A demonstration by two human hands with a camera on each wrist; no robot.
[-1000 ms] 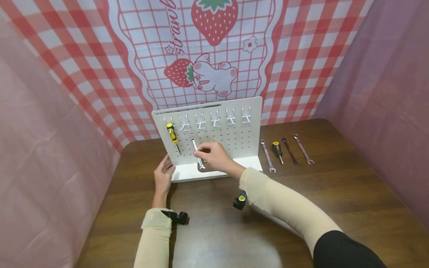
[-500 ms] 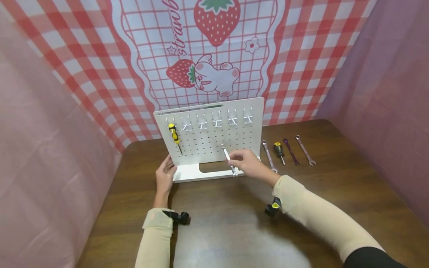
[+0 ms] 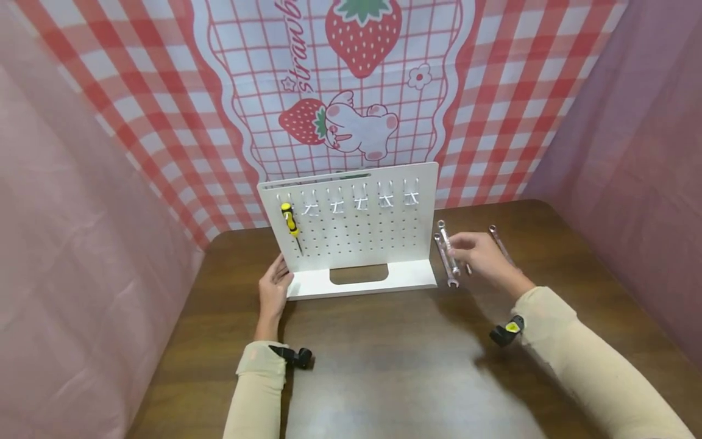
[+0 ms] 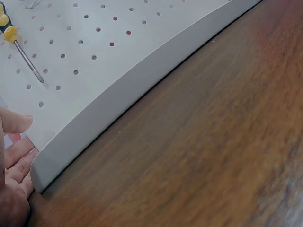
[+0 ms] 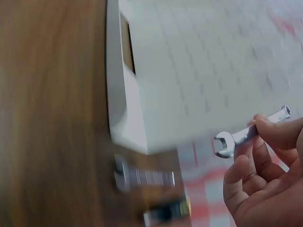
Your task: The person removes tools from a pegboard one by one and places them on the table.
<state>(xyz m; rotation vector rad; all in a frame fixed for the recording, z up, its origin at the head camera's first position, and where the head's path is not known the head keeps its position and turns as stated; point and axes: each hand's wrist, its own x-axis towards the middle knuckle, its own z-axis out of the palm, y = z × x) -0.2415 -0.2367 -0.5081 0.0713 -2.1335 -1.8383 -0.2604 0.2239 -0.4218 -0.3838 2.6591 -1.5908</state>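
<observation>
My right hand (image 3: 485,259) pinches a silver combination wrench (image 5: 242,136) between thumb and fingers, just right of the white pegboard (image 3: 351,238). Its open end points toward the table, and its ring end is up. Close beside it, another silver wrench (image 3: 443,259) lies on the table. My left hand (image 3: 274,289) rests with extended fingers at the pegboard's lower left edge; in the left wrist view the thumb (image 4: 16,122) lies before the board and the other fingers go beside and behind its edge. A yellow-and-black screwdriver (image 3: 290,222) hangs from the leftmost hook.
Several wire hooks (image 3: 360,198) line the top of the pegboard. A further wrench (image 3: 500,242) lies right of my right hand, partly covered by it. In the right wrist view a dark-handled screwdriver (image 5: 166,212) shows blurred. A checked strawberry cloth (image 3: 504,110) hangs behind the table.
My right hand has carried the wrench rightward from before the pegboard to above the tools on the right, where it now hides some of them. My left hand has stayed at the board's edge.
</observation>
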